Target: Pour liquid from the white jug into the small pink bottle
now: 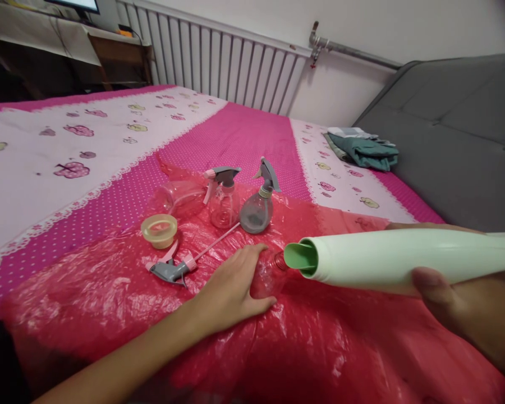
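My left hand (239, 283) is wrapped round a clear bottle (266, 276) without a top, on a red plastic sheet (109, 297). In my right hand (446, 303) is a pale green jug-like container (374, 258), lying almost level. Its darker green spout (299, 256) points at the bottle's mouth and overlaps it in view; whether they touch I cannot tell. No liquid stream is visible. Left of my left hand lies a grey and pink spray head (172, 271) with its tube. Behind it sits a yellowish translucent cap (159, 230).
Two spray bottles, one pink (224, 205) and one grey (256, 210), stand behind my left hand. A clear bottle (180, 197) lies beside them. Folded clothes (364, 148) rest on the bed near the grey headboard (450, 118). A radiator (223, 56) lines the wall.
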`<action>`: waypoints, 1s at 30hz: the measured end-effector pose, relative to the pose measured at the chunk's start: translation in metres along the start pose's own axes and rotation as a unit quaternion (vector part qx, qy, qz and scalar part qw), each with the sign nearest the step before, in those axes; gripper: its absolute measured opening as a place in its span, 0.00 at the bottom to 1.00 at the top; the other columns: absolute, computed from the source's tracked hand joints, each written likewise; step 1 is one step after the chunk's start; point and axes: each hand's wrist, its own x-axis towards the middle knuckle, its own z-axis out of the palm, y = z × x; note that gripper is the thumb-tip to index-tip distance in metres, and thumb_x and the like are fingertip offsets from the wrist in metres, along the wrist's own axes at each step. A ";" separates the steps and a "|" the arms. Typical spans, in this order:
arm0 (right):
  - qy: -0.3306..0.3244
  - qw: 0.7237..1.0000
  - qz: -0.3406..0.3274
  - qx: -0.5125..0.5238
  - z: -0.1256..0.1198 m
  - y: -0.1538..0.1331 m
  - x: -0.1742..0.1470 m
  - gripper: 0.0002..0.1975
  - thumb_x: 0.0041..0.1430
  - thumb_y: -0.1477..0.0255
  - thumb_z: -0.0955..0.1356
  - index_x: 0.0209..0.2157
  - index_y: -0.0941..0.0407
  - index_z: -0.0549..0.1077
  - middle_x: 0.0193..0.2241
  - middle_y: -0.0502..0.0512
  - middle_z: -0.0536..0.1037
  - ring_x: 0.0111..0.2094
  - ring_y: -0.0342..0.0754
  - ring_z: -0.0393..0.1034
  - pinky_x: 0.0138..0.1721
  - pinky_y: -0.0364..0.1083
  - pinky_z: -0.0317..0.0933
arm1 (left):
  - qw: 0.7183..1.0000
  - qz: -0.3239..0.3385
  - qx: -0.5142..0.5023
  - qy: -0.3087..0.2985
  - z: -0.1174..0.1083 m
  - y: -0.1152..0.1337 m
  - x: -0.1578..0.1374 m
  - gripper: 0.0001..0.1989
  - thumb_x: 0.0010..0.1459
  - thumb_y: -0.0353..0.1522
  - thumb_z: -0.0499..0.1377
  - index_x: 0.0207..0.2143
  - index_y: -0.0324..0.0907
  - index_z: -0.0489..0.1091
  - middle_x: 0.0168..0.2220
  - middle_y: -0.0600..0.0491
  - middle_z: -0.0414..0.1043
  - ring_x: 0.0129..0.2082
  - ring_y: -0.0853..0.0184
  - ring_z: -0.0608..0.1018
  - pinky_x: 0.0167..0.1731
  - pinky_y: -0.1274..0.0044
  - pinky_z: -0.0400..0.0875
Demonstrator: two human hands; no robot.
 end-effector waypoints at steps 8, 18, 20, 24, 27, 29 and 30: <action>-0.022 1.000 0.011 0.008 0.005 0.014 -0.010 0.30 0.73 0.47 0.55 0.63 0.44 0.73 0.57 0.49 0.78 0.52 0.56 0.76 0.53 0.55 0.65 | 1.000 0.010 0.007 0.003 0.001 0.000 0.000 0.42 0.59 0.38 0.71 0.70 0.46 0.55 0.68 0.36 0.68 0.68 0.41 0.74 0.66 0.47 0.71; 0.004 1.000 -0.030 -0.006 -0.001 0.006 0.003 0.27 0.74 0.49 0.56 0.60 0.46 0.73 0.53 0.49 0.79 0.50 0.55 0.75 0.50 0.54 0.63 | 1.000 0.011 0.004 0.007 0.002 0.000 0.000 0.42 0.59 0.37 0.70 0.71 0.45 0.56 0.68 0.35 0.68 0.68 0.39 0.74 0.67 0.45 0.70; 0.017 0.999 -0.039 -0.005 -0.004 0.001 0.008 0.26 0.74 0.49 0.57 0.57 0.48 0.73 0.51 0.51 0.80 0.47 0.55 0.74 0.48 0.54 0.62 | 1.000 0.011 0.004 0.005 0.001 0.000 0.001 0.42 0.60 0.38 0.70 0.71 0.45 0.55 0.69 0.35 0.68 0.69 0.39 0.74 0.67 0.45 0.70; 0.018 0.999 -0.026 -0.010 -0.008 -0.005 0.012 0.27 0.74 0.47 0.56 0.57 0.49 0.74 0.49 0.54 0.79 0.45 0.57 0.74 0.44 0.54 0.60 | 1.000 0.008 0.005 0.004 0.001 0.000 0.001 0.42 0.60 0.40 0.70 0.70 0.47 0.55 0.69 0.36 0.68 0.68 0.40 0.74 0.66 0.45 0.70; 0.014 1.000 -0.028 -0.006 -0.008 -0.005 0.011 0.28 0.74 0.47 0.56 0.56 0.49 0.74 0.48 0.54 0.79 0.45 0.57 0.75 0.43 0.53 0.60 | 1.000 0.005 0.007 0.002 0.000 0.000 0.001 0.41 0.60 0.39 0.69 0.70 0.46 0.55 0.68 0.36 0.68 0.68 0.40 0.74 0.67 0.45 0.69; 0.008 1.000 -0.017 0.002 -0.008 -0.004 0.009 0.28 0.73 0.46 0.57 0.56 0.49 0.74 0.48 0.53 0.80 0.43 0.57 0.75 0.44 0.54 0.61 | 1.000 0.006 0.002 0.004 0.000 0.001 0.001 0.41 0.60 0.39 0.69 0.70 0.47 0.56 0.68 0.36 0.68 0.68 0.40 0.74 0.67 0.45 0.69; 0.006 1.000 -0.008 0.005 -0.007 -0.003 0.009 0.28 0.72 0.45 0.57 0.56 0.48 0.74 0.48 0.53 0.80 0.43 0.57 0.75 0.45 0.54 0.62 | 1.000 0.007 -0.001 0.007 0.000 0.001 0.001 0.40 0.60 0.39 0.69 0.70 0.48 0.56 0.68 0.37 0.68 0.68 0.40 0.74 0.67 0.45 0.69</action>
